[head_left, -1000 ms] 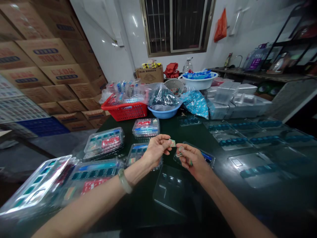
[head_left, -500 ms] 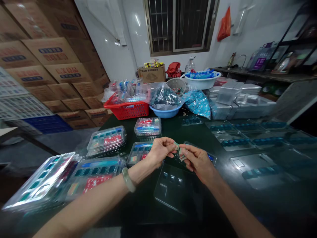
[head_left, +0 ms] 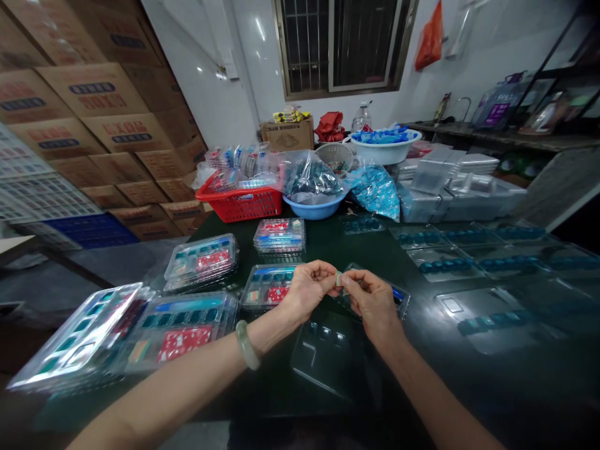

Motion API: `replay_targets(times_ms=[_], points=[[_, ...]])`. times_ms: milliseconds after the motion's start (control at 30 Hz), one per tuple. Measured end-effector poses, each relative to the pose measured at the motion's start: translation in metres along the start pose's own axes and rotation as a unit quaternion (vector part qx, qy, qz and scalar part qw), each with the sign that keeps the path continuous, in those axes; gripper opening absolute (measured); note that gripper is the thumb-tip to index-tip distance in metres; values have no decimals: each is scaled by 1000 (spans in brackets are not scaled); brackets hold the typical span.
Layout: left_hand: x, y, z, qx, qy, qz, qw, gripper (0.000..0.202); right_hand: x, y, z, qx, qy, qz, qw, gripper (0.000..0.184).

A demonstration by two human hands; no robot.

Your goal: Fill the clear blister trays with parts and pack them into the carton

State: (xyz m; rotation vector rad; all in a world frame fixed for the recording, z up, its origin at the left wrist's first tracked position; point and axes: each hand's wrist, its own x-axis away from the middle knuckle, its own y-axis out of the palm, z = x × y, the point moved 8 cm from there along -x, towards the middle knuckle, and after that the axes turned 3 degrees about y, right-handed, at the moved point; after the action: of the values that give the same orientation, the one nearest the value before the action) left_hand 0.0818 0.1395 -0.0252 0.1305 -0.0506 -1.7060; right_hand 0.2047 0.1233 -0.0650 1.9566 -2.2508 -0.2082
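In front of my chest both hands are closed with their fingertips meeting. My left hand, a pale green bangle on its wrist, pinches a small pale striped block. The thumb and fingers of my right hand press on the same block from the other side; its curled fingers hide anything else in it. Beneath the right hand lies an open clear plastic tray with a blue item in it, mostly covered by the hand. Left of the hands is a clear box holding teal squares, a red patterned piece and a striped block.
Packed clear boxes are stacked at the left. A clear lid lies nearer me. Clear trays with teal squares spread over the right side. Behind are a red basket, blue basin and clear containers.
My hands have drawn together, and the right fingertips now meet the left at one block. Pieces visible in the right fingers earlier are now mostly hidden. The view has shifted slightly.
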Motion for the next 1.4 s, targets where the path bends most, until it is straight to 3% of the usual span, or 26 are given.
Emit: replay_targets(times_ms=[233, 433, 567, 833, 1100, 1267, 1400], points=[[4, 2, 2, 19, 1, -47, 999, 29, 1, -2, -3, -28, -6, 24, 999, 23], [4, -7, 0, 49, -12, -49, 997, 27, 5, 5, -3, -101, 54, -70, 991, 17], [2, -15, -2, 101, -24, -37, 994, 25, 7, 7, -5, -179, 74, -113, 975, 28], [5, -15, -5, 98, -21, -36, 994, 26, 7, 7, 10, -221, 140, -92, 961, 16], [10, -11, -3, 21, -10, 11, 1000, 24, 6, 12, -5, -273, 94, -116, 950, 11], [14, -4, -2, 40, -17, -11, 999, 19, 9, 14, -5, -236, 85, -114, 961, 13], [15, -6, -8, 89, -58, 6, 994, 20, 9, 11, -6, -203, 54, -96, 973, 13]])
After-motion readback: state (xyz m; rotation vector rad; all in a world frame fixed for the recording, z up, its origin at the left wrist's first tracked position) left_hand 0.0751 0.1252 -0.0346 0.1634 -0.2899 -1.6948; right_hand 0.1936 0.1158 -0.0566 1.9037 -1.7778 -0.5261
